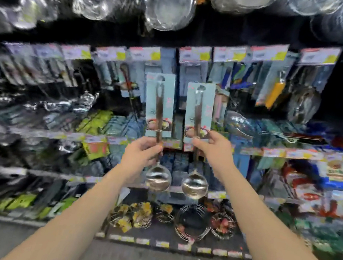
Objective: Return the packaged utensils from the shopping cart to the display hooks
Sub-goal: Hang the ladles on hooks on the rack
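Observation:
I hold two packaged steel ladles upright in front of the display wall, each on a pale blue card with its bowl hanging below. My left hand [142, 152] grips the handle of the left ladle [160, 107] just under its card. My right hand [215, 147] pinches the lower edge of the right ladle [199, 114] and its card. The card tops reach the row of display hooks [185, 64] with price tags. The shopping cart is not in view.
Packaged utensils hang in rows left and right of the ladles. Steel bowls and strainers [170, 3] hang overhead. Wire baskets [192, 225] stand on the bottom shelf. Colourful packets [337, 171] fill the shelves at right. Grey floor lies below.

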`<action>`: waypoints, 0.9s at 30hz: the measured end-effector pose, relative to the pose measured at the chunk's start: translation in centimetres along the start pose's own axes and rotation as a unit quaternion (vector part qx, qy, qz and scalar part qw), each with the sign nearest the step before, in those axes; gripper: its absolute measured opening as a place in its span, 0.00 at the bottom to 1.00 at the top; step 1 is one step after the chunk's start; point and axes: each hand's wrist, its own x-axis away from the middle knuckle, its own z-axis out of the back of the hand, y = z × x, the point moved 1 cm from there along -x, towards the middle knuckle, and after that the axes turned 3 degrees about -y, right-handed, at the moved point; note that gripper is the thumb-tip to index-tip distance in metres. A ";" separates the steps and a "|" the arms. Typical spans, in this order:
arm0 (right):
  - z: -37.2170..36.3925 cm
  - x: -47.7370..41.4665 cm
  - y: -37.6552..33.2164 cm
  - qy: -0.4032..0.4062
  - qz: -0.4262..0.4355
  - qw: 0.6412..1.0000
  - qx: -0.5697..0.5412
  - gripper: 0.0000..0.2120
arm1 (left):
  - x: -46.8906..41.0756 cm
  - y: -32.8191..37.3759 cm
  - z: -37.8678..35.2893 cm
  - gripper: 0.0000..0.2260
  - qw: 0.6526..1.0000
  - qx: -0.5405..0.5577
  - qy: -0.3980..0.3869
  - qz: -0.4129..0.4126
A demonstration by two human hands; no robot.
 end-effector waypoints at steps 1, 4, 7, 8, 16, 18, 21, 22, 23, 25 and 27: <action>-2.6 0.1 -0.2 -0.007 0.000 1.000 -0.007 0.07 | 0.6 -0.1 2.7 0.06 1.000 0.002 0.016 0.000; -10.4 0.7 -1.0 -0.028 0.010 0.999 -0.017 0.06 | 2.1 -0.1 10.4 0.05 0.998 0.000 0.059 -0.006; -17.5 1.1 -1.8 -0.060 0.023 0.997 -0.029 0.07 | 3.3 -0.2 17.2 0.04 0.996 -0.005 0.084 -0.005; -19.6 1.1 -2.2 -0.070 0.021 0.997 -0.029 0.08 | 3.8 -0.2 19.2 0.05 0.996 -0.006 0.091 -0.004; -32.2 1.4 -4.8 -0.132 0.044 0.990 -0.011 0.10 | 6.5 0.1 31.3 0.12 0.990 -0.001 0.141 -0.017; -34.5 1.1 -5.1 -0.141 0.041 0.989 -0.007 0.09 | 6.6 0.3 33.3 0.09 0.989 0.002 0.148 -0.019; -37.8 0.2 -4.8 -0.141 0.032 0.989 0.009 0.10 | 6.2 0.3 36.4 0.07 0.986 0.010 0.166 -0.025; -38.9 -0.3 -4.6 -0.142 0.029 0.989 0.016 0.09 | 5.9 0.1 37.3 0.08 0.985 0.012 0.171 -0.025; -40.0 -0.8 -4.3 -0.147 0.025 0.989 0.023 0.07 | 5.7 -0.1 38.2 0.10 0.984 0.015 0.175 -0.023; -42.5 -1.9 -3.8 -0.146 0.009 0.989 0.033 0.07 | 4.9 -0.4 39.8 0.09 0.984 0.016 0.177 -0.020; -44.8 -3.1 -3.5 -0.145 -0.004 0.989 0.031 0.11 | 4.0 -0.7 41.4 0.07 0.985 0.011 0.169 -0.018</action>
